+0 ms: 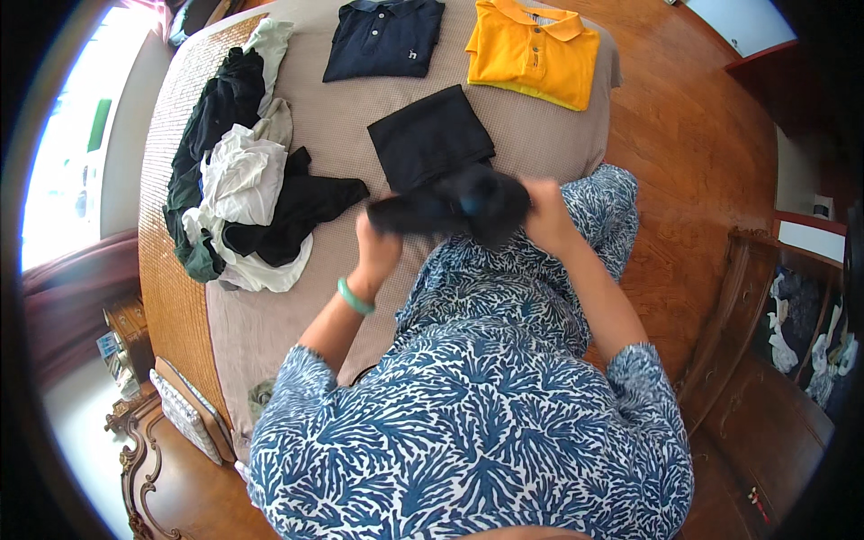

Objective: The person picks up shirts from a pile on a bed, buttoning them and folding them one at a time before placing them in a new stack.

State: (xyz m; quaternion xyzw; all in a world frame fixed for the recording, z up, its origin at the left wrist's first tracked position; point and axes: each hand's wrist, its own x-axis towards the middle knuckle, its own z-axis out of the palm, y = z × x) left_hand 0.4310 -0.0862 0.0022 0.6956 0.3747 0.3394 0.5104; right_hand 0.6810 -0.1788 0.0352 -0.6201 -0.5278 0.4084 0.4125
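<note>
A dark garment [445,202], blurred, is stretched between my two hands above my lap. My left hand [378,243], below a pale green bangle, grips its left end, and my right hand [545,214] grips its right end. Just beyond lies a folded black garment [432,135] on the bed, partly covered by the held cloth. Farther off are a folded navy polo shirt [385,44] and, to its right, a folded orange-yellow polo shirt [533,57] with a brighter yellow edge under it. A loose heap of white, black and green clothes [243,175] lies at the left.
The bed's beige cover [317,121] stretches under the clothes, with a woven mat [172,304] along its left side. A carved wooden headboard [196,493] is at lower left. At right are the wooden floor [688,135] and a wooden cabinet [763,385] with clothes showing in it.
</note>
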